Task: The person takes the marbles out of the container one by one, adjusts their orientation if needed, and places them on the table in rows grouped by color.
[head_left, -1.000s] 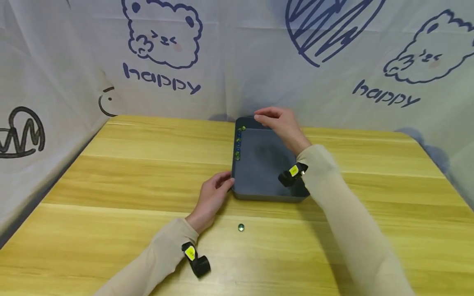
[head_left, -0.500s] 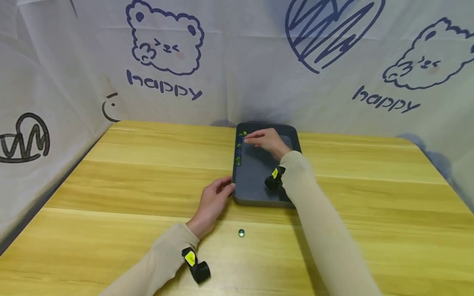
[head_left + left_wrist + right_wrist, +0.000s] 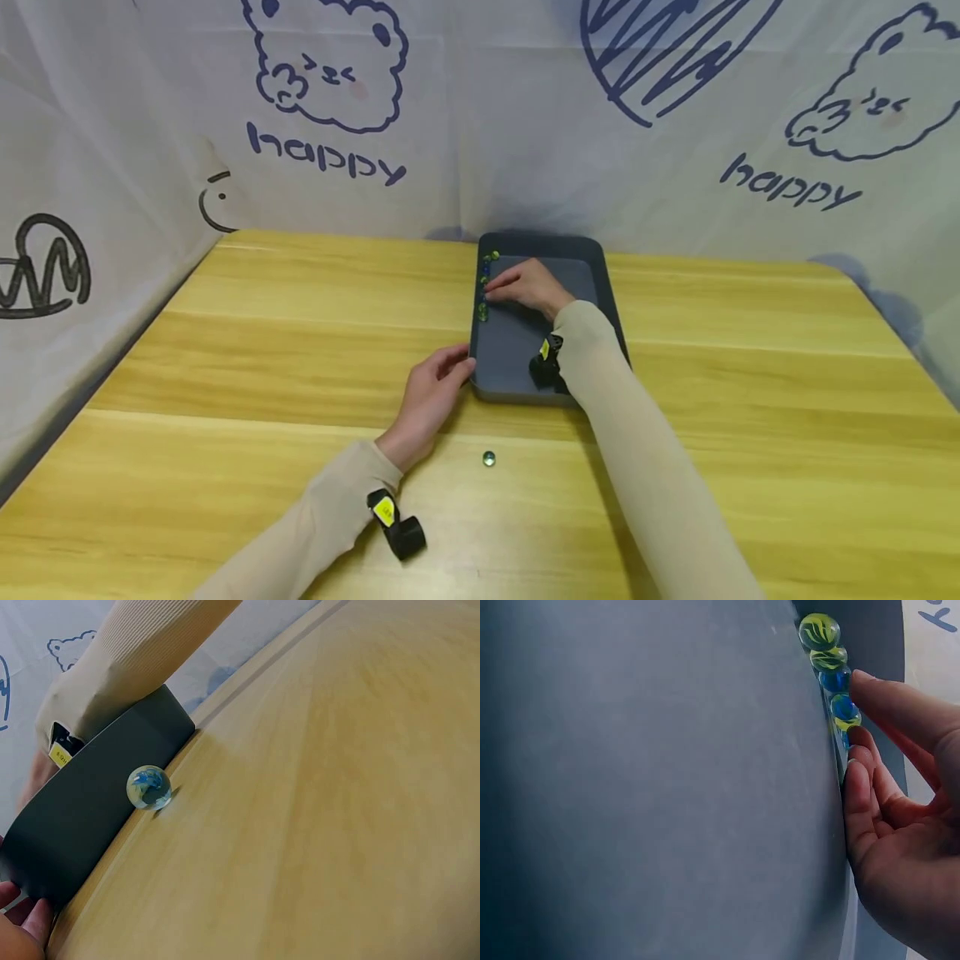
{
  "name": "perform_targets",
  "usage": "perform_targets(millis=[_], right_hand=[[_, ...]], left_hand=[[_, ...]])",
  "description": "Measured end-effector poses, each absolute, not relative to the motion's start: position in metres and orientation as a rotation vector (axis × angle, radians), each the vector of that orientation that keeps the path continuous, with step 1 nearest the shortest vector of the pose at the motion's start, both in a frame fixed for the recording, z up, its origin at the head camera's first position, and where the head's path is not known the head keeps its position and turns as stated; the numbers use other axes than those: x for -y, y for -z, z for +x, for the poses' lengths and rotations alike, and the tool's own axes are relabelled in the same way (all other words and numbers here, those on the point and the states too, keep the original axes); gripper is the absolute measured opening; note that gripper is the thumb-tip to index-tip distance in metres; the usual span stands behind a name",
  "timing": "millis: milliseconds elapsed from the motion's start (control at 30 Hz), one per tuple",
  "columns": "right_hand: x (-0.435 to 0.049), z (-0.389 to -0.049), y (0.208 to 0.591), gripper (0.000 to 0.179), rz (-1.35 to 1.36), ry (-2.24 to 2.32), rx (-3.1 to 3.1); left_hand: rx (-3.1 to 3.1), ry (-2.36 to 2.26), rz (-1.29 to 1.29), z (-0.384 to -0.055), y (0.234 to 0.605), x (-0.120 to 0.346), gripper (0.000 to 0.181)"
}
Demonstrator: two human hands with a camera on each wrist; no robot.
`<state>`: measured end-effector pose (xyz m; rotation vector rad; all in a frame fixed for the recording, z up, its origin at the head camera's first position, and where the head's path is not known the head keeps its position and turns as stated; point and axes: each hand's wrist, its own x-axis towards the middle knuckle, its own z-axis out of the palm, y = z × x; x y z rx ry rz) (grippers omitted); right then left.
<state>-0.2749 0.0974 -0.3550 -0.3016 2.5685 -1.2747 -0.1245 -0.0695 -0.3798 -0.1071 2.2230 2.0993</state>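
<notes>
A dark grey tray (image 3: 525,342) lies on the wooden table. Along its left wall runs a row of several glass marbles (image 3: 819,631), some with yellow-green swirls, some blue. Inside the tray, my right hand (image 3: 528,285) is down at the middle of this row. Its thumb and a fingertip pinch at a blue marble (image 3: 845,707), and part of the row is hidden behind them. My left hand (image 3: 431,400) grips the tray's near left corner with thumb and fingers. A single clear marble (image 3: 149,787) with a blue swirl sits on the table before the tray's near wall.
The wooden table (image 3: 247,367) extends on both sides of the tray. Behind its far edge hangs a white cloth (image 3: 517,125) with bear drawings and writing, close to the tray's far wall. Each sleeve carries a black wrist camera (image 3: 401,533).
My right hand has come down from above the tray's far wall and moved left and nearer to the marble row. The left hand, tray and single marble stay put.
</notes>
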Motion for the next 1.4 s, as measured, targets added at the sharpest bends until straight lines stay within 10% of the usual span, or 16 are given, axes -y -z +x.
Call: perform_targets(millis=[1400], right_hand=[[-0.102,-0.264,0.334,0.03,-0.32,1.343,-2.516]], left_hand=[[-2.208,-2.112,-0.105,-0.125,0.382,0.071,0.036]])
